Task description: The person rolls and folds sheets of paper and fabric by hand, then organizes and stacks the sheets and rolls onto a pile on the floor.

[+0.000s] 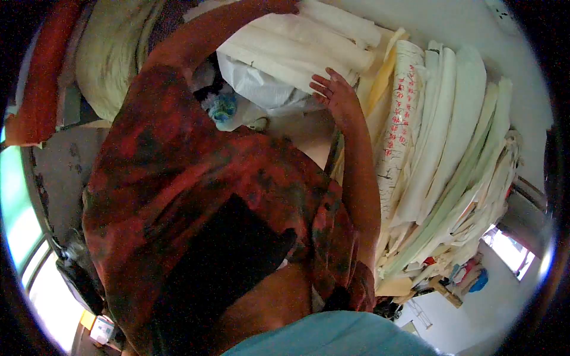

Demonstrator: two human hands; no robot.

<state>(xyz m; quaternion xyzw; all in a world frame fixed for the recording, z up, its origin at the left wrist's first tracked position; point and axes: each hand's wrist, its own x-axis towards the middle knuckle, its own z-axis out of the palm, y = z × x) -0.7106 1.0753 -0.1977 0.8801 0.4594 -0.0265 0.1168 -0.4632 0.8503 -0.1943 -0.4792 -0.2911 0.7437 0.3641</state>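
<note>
My left hand (286, 6) is at the top edge of the view, dark and partly cut off, beside the end of a white roll of sheet material (341, 22). Its fingers do not show clearly. My right hand (334, 95) has its fingers spread and holds nothing. It is over or against the near side of long cream-white rolls (297, 44); whether it touches them I cannot tell. Clear plastic wrapping (258, 86) covers the near side of these rolls. Below the wrapping is a blue-green patterned item (224, 108), blurred.
To the right, several upright rolls and sheets lean together, one a white roll with red handwriting (399, 118). A yellow strip (383, 83) stands beside it. Beige rolled material (110, 59) and a reddish-brown roll (50, 71) are at the left. Bright windows (21, 207) lie beyond.
</note>
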